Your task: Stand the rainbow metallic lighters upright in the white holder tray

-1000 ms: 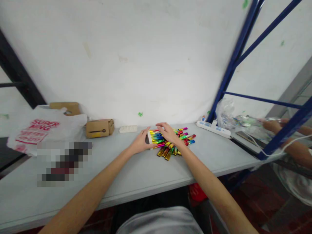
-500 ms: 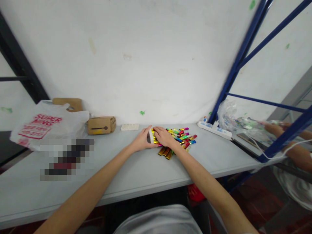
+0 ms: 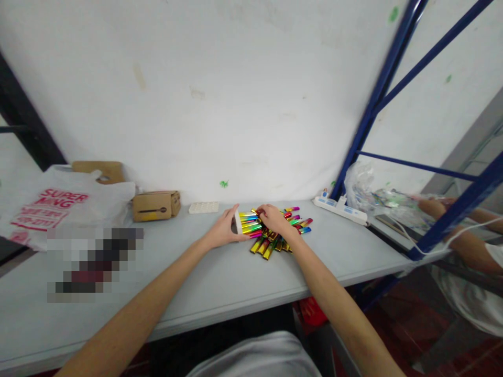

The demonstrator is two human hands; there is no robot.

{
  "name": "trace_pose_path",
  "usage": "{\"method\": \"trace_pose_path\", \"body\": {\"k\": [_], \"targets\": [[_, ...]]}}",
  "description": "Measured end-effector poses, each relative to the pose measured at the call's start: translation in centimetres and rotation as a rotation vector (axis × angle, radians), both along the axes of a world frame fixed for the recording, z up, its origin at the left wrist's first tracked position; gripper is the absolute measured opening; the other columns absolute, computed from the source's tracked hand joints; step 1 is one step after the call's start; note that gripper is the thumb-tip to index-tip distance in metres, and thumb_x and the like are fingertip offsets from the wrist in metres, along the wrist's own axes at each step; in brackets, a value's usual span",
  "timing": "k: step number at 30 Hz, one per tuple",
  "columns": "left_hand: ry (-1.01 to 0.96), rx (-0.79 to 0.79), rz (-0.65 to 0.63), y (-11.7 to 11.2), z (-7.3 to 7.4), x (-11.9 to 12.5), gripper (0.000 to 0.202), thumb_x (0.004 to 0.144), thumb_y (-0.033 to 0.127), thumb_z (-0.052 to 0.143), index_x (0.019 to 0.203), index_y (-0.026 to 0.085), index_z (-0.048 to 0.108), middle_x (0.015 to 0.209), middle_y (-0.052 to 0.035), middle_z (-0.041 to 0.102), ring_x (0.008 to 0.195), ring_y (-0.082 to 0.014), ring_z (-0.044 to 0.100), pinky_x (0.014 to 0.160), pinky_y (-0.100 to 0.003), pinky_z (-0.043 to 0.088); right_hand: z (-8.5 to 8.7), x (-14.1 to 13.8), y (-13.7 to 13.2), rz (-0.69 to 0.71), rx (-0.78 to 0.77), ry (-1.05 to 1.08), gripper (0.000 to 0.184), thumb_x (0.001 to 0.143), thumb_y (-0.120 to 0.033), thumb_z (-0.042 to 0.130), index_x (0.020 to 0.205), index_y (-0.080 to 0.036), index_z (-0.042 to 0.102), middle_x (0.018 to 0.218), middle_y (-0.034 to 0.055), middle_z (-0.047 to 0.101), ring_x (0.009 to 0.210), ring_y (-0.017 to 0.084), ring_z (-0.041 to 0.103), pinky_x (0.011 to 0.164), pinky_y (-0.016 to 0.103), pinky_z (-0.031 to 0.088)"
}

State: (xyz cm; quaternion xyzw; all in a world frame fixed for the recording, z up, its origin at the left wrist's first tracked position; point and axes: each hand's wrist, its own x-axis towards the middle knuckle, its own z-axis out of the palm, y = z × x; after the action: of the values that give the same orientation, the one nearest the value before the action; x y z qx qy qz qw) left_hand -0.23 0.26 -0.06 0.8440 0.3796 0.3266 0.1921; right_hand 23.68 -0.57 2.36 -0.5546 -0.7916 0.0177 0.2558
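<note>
A heap of shiny rainbow-coloured tubes (image 3: 275,233) lies on the grey table (image 3: 220,277) near the wall. My left hand (image 3: 222,229) grips a small white holder (image 3: 238,222) at the heap's left end, with a row of tubes lined up against it. My right hand (image 3: 273,219) rests on top of the heap with fingers curled and pinched on one tube beside that row.
A small cardboard box (image 3: 156,205), a white plastic bag with red print (image 3: 58,205) and a white block (image 3: 203,207) sit to the left by the wall. A white power strip (image 3: 340,209) lies right. A blue rack frame (image 3: 377,99) and another person's arm (image 3: 459,230) are at far right.
My right hand came down from hovering open above the tubes onto the heap and then closed its fingers on one tube. My left hand stayed on the white holder.
</note>
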Motion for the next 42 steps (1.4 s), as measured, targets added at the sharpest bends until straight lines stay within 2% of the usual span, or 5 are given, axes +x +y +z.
{"method": "trace_pose_path", "body": {"k": [8,15,28,34,42], "targets": [[-0.030,0.021,-0.022,0.5,-0.6,0.0,0.123,0.063,0.065,0.082,0.159,0.016,0.022,0.151,-0.0212,0.041,0.138,-0.0386,0.045,0.116,-0.050,0.037,0.0,-1.9,-0.5,0.128,0.251,0.146,0.037,0.100,-0.021,0.044,0.133,-0.014,0.058,0.135,0.0135,0.061,0.129,0.021,0.053,0.113,0.036,0.037],[-0.039,0.019,-0.040,0.6,-0.7,0.0,0.124,0.062,0.065,0.083,0.159,0.019,0.021,0.152,-0.0195,0.041,0.140,-0.0375,0.043,0.116,-0.048,0.036,-0.8,-4.4,-0.9,0.258,0.141,-0.041,0.043,0.106,-0.022,0.029,0.134,-0.008,0.059,0.136,0.0164,0.063,0.127,0.020,0.058,0.113,0.034,0.038],[-0.003,0.011,-0.010,0.6,-0.5,-0.2,0.125,0.063,0.067,0.082,0.160,0.019,0.020,0.152,-0.0190,0.041,0.139,-0.0369,0.045,0.116,-0.048,0.037,0.6,0.5,-1.4,0.140,-0.021,-0.113,0.037,0.106,-0.021,0.035,0.118,-0.013,0.069,0.115,0.0133,0.073,0.102,0.020,0.068,0.095,0.030,0.046],[-0.005,0.028,-0.025,0.8,-0.7,-0.2,0.125,0.063,0.068,0.081,0.160,0.018,0.020,0.155,-0.0196,0.038,0.141,-0.0370,0.043,0.117,-0.048,0.036,0.6,1.2,-1.0,0.050,0.041,-0.077,0.032,0.100,-0.017,0.044,0.117,-0.011,0.071,0.119,0.0149,0.072,0.109,0.022,0.066,0.100,0.032,0.045],[-0.009,0.026,-0.021,0.3,-0.4,-0.1,0.125,0.062,0.065,0.083,0.159,0.015,0.022,0.155,-0.0231,0.038,0.143,-0.0387,0.039,0.118,-0.051,0.033,0.0,-3.7,-1.7,0.195,0.189,-0.034,0.040,0.104,-0.022,0.036,0.135,-0.009,0.058,0.139,0.0160,0.061,0.129,0.021,0.055,0.112,0.034,0.038]]}}
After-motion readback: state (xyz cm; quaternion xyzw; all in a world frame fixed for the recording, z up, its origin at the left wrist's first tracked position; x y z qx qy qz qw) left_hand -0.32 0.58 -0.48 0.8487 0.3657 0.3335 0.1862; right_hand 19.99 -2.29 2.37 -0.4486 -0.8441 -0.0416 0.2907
